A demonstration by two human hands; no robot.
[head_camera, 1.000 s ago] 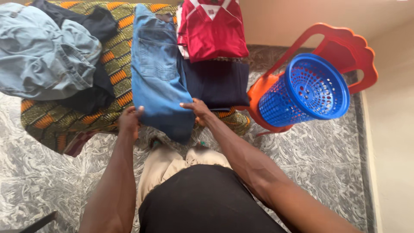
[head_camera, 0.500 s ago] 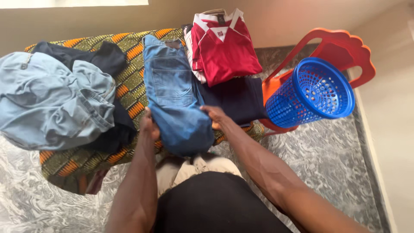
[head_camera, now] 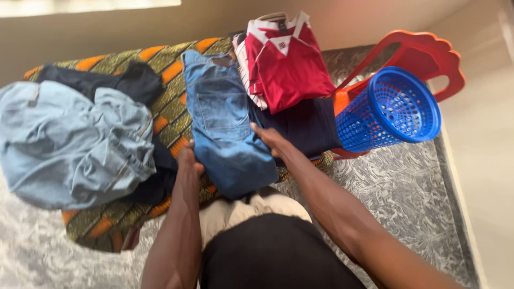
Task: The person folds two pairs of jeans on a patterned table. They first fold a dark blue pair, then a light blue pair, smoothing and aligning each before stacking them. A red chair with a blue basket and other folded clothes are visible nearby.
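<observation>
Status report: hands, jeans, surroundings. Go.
Left hand and right hand grip folded blue jeans at both edges. Jeans on patterned cloth. Red shirt alongside.

My left hand [head_camera: 188, 159] sits near me, fingers curled inward, wrist straight above a bare forearm. My right hand [head_camera: 269, 138] lies farther off to the right, palm down, fingers extended leftward, arm stretched forward.

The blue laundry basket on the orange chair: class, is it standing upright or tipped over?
Tipped over. The blue laundry basket lies on its side on the orange chair, its open mouth facing the camera, with nothing visible inside.
</observation>
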